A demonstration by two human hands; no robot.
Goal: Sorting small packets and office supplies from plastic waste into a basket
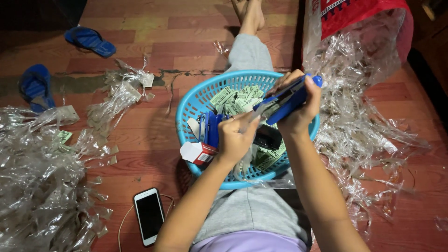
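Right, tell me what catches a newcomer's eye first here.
The turquoise basket on the person's lap, full of paper slips, with the right hand gripping a blue stapler above it, beside the left hand. Then the clear plastic heaps on the floor at both sides.

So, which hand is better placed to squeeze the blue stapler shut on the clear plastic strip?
The right hand, I think. It already wraps around the blue stapler above the round blue plastic basket. The left hand is busy pinching the clear plastic strip at the stapler's mouth.
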